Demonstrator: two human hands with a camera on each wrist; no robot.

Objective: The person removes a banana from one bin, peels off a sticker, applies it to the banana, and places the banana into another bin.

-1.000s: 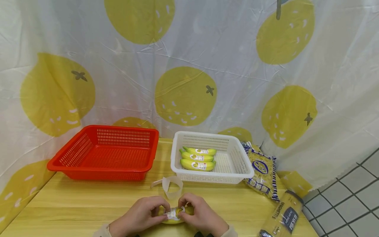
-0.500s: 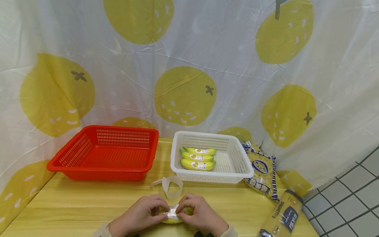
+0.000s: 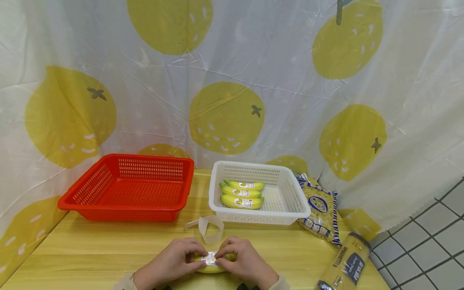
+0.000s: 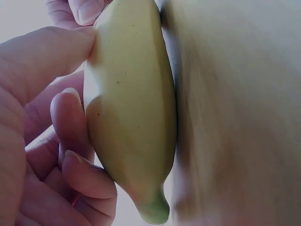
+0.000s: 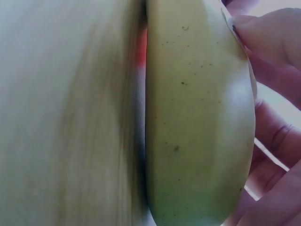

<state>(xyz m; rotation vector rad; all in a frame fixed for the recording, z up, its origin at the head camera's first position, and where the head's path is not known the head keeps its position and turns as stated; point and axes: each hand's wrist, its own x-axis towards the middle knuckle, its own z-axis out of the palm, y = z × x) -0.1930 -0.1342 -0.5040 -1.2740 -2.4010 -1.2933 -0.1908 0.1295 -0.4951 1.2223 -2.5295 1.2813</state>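
Observation:
A yellow banana [image 3: 210, 269] with a green-tipped end lies on the wooden table between both hands. Across its middle is a shiny white printed label [image 3: 209, 257]. My left hand [image 3: 181, 259] holds the banana's left part, thumb on the near side and fingers curled along the far side. At the label's right edge, the thumb and fingertips of my right hand [image 3: 246, 262] pinch the label against the banana [image 5: 197, 117]. A bit of the label edge stands up by the right thumb in the right wrist view. The undersides of the fingers are partly hidden.
Beyond the hands lies a curled translucent paper strip [image 3: 211, 229]. A red basket [image 3: 127, 207] stands back left. A white basket [image 3: 250, 217] holds several labelled bananas [image 3: 242, 201]. To the right are a yellow-and-blue packet [image 3: 319, 205] and a spaghetti container [image 3: 344, 262].
The label's right part, bent up and dark a second ago, now lies flatter and whiter over the banana. My right fingertips have shifted slightly left; the left hand has barely moved.

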